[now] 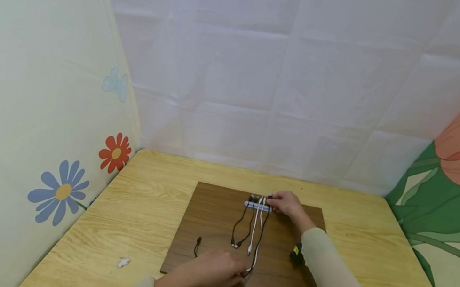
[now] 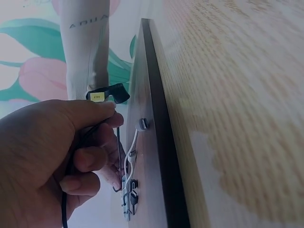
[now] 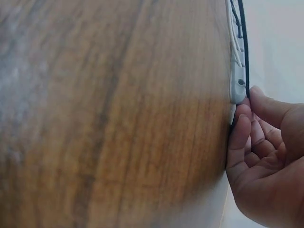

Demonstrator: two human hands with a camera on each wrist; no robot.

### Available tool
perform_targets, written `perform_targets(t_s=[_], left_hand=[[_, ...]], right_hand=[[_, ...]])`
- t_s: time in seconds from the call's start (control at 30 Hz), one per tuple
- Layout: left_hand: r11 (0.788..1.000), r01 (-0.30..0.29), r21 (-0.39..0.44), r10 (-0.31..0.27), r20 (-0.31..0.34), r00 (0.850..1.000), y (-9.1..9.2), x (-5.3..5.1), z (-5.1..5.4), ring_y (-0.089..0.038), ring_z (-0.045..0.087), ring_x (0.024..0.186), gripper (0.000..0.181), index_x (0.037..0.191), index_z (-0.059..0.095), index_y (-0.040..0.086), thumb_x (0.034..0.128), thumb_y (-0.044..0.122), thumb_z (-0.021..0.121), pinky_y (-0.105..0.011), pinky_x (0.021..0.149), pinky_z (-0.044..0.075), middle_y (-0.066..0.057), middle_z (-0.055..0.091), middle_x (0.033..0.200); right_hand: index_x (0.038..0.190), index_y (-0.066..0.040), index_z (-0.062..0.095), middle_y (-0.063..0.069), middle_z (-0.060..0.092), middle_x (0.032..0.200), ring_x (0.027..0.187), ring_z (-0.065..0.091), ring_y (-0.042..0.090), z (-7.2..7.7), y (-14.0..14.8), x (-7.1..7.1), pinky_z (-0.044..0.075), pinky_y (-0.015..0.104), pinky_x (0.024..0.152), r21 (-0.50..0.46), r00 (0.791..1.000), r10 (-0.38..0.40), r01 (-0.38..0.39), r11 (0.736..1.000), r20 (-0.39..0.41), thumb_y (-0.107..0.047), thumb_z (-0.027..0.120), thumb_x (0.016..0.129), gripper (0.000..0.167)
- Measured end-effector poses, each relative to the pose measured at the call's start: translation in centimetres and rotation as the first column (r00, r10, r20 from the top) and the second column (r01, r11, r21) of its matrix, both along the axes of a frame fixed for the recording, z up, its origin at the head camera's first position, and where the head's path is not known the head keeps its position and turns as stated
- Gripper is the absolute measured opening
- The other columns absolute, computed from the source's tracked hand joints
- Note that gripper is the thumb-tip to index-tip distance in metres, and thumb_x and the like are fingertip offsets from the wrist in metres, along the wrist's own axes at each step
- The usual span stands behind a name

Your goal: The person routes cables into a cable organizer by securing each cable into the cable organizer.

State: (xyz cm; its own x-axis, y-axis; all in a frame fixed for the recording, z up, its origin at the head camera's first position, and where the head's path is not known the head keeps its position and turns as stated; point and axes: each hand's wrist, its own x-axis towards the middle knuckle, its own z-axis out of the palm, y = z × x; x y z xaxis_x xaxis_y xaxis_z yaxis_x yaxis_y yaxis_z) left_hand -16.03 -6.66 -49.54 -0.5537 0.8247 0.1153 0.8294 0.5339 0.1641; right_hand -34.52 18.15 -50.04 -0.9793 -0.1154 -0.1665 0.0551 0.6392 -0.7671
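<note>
A pale cable clip strip (image 1: 251, 205) lies on a dark wooden board (image 1: 209, 212), with several black and white cables set across it. At the strip's right end my right hand (image 1: 287, 203) pinches a black cable (image 3: 247, 52) near its top end; in the right wrist view thumb and fingers meet just beyond the strip's last slot (image 3: 241, 82). Lower down, my left hand (image 1: 220, 270) holds the same black cable between thumb and curled fingers, seen closer in the left wrist view (image 2: 85, 147). A black cable end (image 1: 198, 241) shows left of that hand.
Beside my right forearm sits a black object with a yellow label (image 1: 297, 255). A small white scrap (image 1: 123, 262) lies on the light wood table (image 1: 110, 224), left of the board. Two white cables (image 1: 254, 227) and looped black ones (image 1: 235, 227) hang from the strip.
</note>
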Motion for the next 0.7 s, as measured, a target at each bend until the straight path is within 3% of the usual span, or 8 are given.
perform_targets(t_s=[0.27, 0.5, 0.7], left_hand=[[0.998, 0.045, -0.032, -0.046, -0.032, 0.998, 0.7, 0.3, 0.5, 0.010, 0.040, 0.057, 0.017, 0.083, 0.069, 0.025, 0.0978, 0.034, 0.068, -0.008, 0.054, 0.035, 0.019, 0.057, 0.070], [0.995, 0.074, -0.069, -0.078, -0.054, 0.995, 1.5, 0.5, 0.4, 0.010, 0.039, 0.055, 0.018, 0.083, 0.068, 0.024, 0.0989, 0.033, 0.067, -0.006, 0.051, 0.035, 0.019, 0.057, 0.069], [0.984, 0.110, -0.141, -0.132, -0.157, 0.979, 2.5, 0.8, 0.6, 0.008, 0.035, 0.053, 0.021, 0.080, 0.068, 0.025, 0.1005, 0.030, 0.064, -0.006, 0.049, 0.030, 0.018, 0.055, 0.069]], right_hand=[[0.095, 0.001, 0.069, 0.003, 0.067, 0.075, 0.066, 0.061, 0.011, 0.0, -0.1, 0.1, 0.050, 0.024, 0.061, 0.075, 1.000, 0.009, -0.007, 0.997, -0.024, -0.015, 0.072, 0.095, 0.016], [0.091, -0.002, 0.068, 0.001, 0.066, 0.074, 0.066, 0.060, 0.012, 0.0, -0.1, 0.1, 0.047, 0.024, 0.061, 0.142, 0.999, 0.007, -0.002, 0.990, -0.035, -0.017, 0.072, 0.094, 0.016], [0.090, -0.002, 0.066, 0.003, 0.067, 0.075, 0.067, 0.062, 0.014, 0.0, -0.3, 0.0, 0.049, 0.026, 0.061, 0.152, 0.999, 0.020, -0.013, 0.988, -0.043, -0.015, 0.072, 0.094, 0.016]])
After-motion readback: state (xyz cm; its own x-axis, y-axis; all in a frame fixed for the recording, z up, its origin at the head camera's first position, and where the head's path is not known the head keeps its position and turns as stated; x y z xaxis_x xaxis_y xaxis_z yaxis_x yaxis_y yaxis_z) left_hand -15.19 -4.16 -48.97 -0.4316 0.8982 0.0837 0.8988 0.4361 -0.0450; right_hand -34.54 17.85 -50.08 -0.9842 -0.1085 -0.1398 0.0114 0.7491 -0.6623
